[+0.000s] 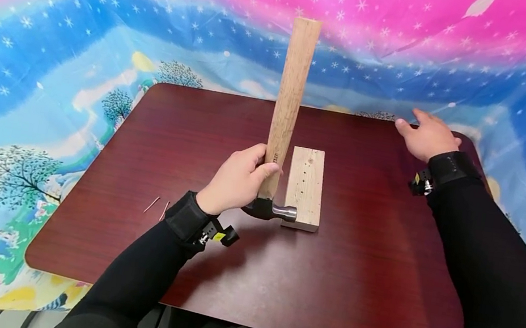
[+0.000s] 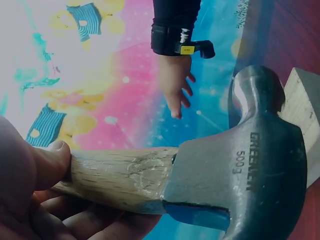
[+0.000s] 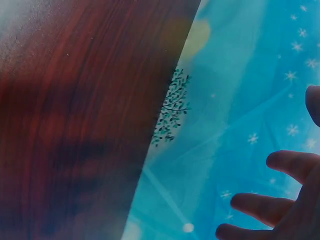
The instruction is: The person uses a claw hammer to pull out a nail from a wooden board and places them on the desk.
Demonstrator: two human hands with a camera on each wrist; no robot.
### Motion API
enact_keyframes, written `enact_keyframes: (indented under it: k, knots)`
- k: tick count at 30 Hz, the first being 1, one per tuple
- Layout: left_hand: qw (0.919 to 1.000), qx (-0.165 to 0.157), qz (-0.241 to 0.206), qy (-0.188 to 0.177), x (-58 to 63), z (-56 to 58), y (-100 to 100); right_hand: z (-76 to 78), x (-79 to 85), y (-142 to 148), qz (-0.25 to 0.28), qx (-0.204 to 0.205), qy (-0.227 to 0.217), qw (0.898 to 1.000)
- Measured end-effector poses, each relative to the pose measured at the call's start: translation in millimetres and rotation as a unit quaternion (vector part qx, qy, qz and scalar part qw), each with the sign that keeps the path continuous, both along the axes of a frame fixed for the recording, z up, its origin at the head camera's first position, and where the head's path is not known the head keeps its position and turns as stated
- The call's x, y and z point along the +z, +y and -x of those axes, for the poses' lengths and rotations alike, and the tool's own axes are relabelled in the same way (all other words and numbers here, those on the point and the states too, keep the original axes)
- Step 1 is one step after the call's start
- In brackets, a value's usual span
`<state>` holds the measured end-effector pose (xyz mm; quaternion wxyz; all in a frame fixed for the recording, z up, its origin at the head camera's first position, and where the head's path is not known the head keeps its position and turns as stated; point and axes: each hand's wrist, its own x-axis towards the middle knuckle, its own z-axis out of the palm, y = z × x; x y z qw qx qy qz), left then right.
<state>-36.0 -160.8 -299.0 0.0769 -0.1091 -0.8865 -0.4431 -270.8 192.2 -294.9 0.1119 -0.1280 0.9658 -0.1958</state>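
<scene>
My left hand [image 1: 238,178] grips a claw hammer [image 1: 290,99] by its wooden handle, close to the head. The handle points up and the dark metal head hangs at the bottom, its striking face overlapping the near end of a wooden block [image 1: 311,192] in the head view. A row of small dark dots runs along the block's top. In the left wrist view the hammer head [image 2: 250,160] reads "500g". My right hand [image 1: 428,137] is held out over the table's far right corner, fingers spread, with nothing in it.
Two thin copper-coloured nails [image 1: 151,204] lie on the table left of the block, partly beside the left wrist. The dark red table [image 1: 366,295] has rounded corners. A patterned cloth [image 1: 243,29] hangs around its back and sides.
</scene>
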Motion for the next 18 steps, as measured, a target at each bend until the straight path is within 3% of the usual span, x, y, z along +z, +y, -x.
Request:
enact_keyframes:
  k: [9,12,18]
  knots:
    - [0.9958,0.013,0.006,-0.090,-11.7,-3.7,-21.3,8.5,-11.1,10.4,0.003,0.000,-0.018,1.000]
    - [0.9906,0.022,0.001,-0.135,-22.2,-1.5,-31.0,6.7,-9.0,8.7,0.002,0.003,-0.024,1.000]
    - [0.9714,0.030,-0.046,-0.231,-43.3,2.3,-42.2,3.3,-5.9,5.7,0.006,0.004,-0.030,1.000]
